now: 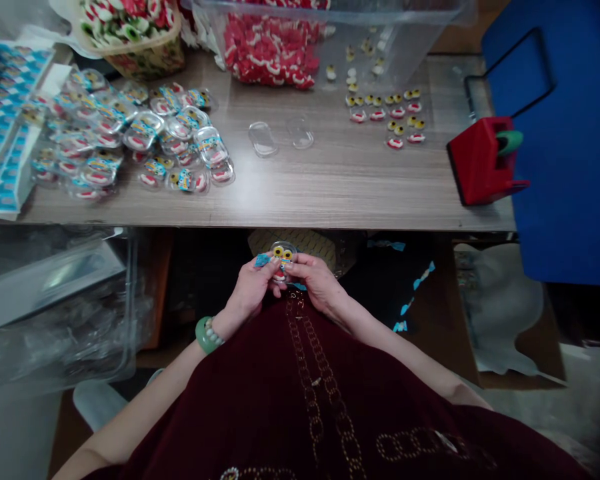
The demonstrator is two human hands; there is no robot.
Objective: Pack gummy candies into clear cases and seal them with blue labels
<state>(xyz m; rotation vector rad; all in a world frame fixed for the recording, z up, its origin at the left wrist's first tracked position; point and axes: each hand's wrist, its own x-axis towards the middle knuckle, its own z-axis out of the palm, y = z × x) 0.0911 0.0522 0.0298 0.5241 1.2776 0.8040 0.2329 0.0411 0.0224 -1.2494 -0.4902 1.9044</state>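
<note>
Just beyond the table's front edge, close to my body, I hold a small clear plastic case [283,247] in both hands. Two yellow eye-shaped pieces and a red-and-white lip-shaped piece show inside it. My left hand [246,288] is closed on its left side, and a blue patterned sticker [262,260] sticks out by that thumb. From the other side, my right hand [321,285] pinches the case, its thumb pressed on the front, where more blue label shows. Fingers hide the lower part of the case.
Filled cases [100,127] lie heaped on the table's left, near blue sticker sheets [10,120]. Two clear shells [263,139] lie mid-table. Eye and lip pieces [377,115] sit right, before a clear bin [405,40]. A red tape dispenser [483,163] stands at the right edge.
</note>
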